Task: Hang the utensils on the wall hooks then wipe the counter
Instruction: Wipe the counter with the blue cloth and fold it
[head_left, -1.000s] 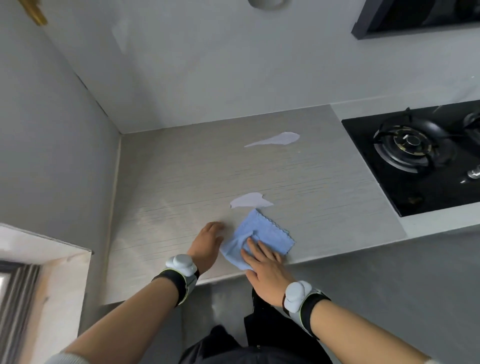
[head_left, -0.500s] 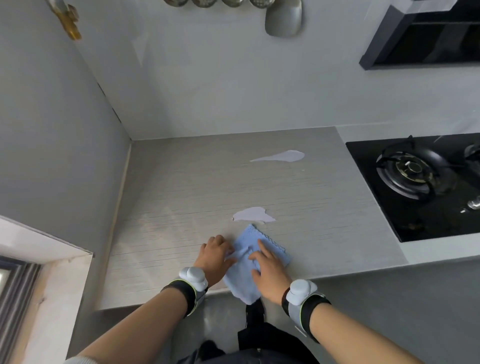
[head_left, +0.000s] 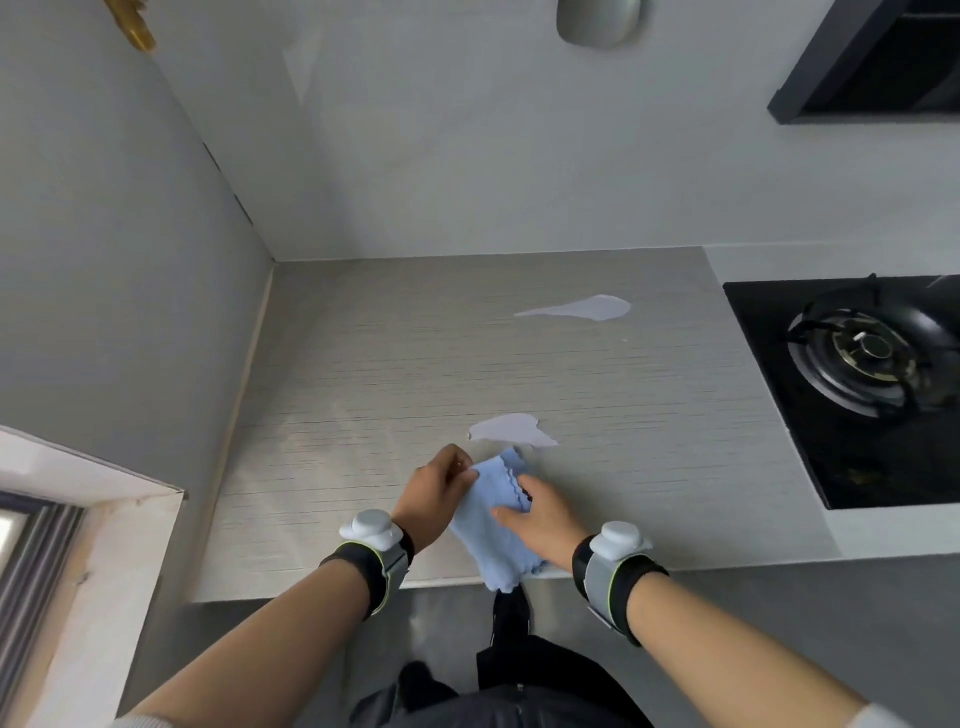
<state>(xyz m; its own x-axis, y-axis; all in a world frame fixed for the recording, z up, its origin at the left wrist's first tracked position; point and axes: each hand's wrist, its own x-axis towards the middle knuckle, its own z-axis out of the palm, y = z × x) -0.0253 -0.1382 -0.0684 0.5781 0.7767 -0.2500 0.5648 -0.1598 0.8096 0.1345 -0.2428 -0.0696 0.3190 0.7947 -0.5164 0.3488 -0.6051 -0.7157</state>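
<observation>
A light blue cloth (head_left: 485, 525) lies folded at the front edge of the grey counter (head_left: 389, 374), one corner hanging over the edge. My left hand (head_left: 436, 493) pinches its upper left edge. My right hand (head_left: 540, 514) grips its right side, fingers over the scalloped hem. Two pale patches mark the counter: one (head_left: 511, 428) just behind the cloth, another (head_left: 582, 307) farther back. On the back wall at the top a grey utensil head (head_left: 597, 21) hangs; its hook is out of frame.
A black gas hob (head_left: 862, 379) with a burner fills the right side of the counter. A dark range hood (head_left: 872, 62) juts out top right. The left wall meets the counter, a window ledge (head_left: 104, 519) lies lower left, and a brass object (head_left: 136, 28) shows top left.
The cloth has gone from spread flat under my right palm to folded narrower and pulled toward the counter edge. Both hands now grip it. The view has tilted upward.
</observation>
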